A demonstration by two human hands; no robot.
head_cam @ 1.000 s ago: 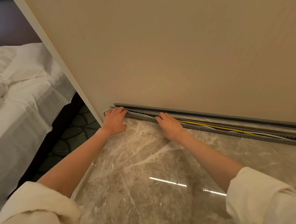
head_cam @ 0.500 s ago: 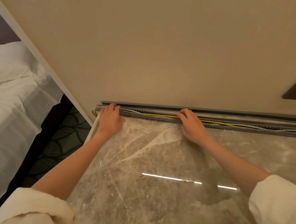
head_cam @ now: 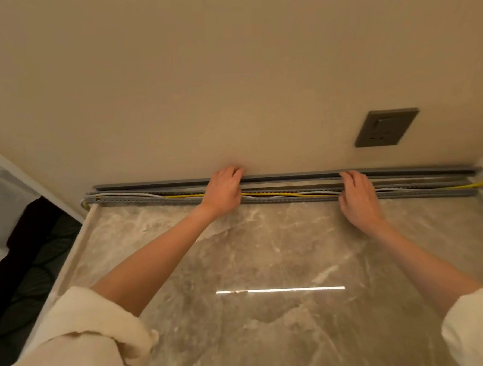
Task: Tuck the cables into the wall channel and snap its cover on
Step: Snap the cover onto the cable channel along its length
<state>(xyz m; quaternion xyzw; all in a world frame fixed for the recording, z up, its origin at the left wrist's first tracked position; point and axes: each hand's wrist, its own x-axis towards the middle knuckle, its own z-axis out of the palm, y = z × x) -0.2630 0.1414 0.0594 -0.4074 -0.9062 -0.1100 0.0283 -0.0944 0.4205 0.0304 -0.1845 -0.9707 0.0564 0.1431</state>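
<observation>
The long gray channel (head_cam: 151, 199) lies at 12 o'clock, where the marble worktop (head_cam: 267, 252) meets the wall. Yellow and white cables (head_cam: 292, 194) sit loose inside; they look soft, light and bendy. The cover (head_cam: 291, 176), thin and probably stiff, lies behind. The left hand (head_cam: 223, 189) and right hand (head_cam: 358, 195) curl over the cover, 1 near the middle, 1 further right; I cannot tell if they grip it. Holding it spread out seems best. No writing shows.

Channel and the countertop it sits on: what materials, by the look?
Channel: looks like matte grey plastic, with a row of small slots along its front wall. Countertop: polished marble or marble-look stone, grey-brown with white veining, glossy enough to mirror a light strip.
</observation>
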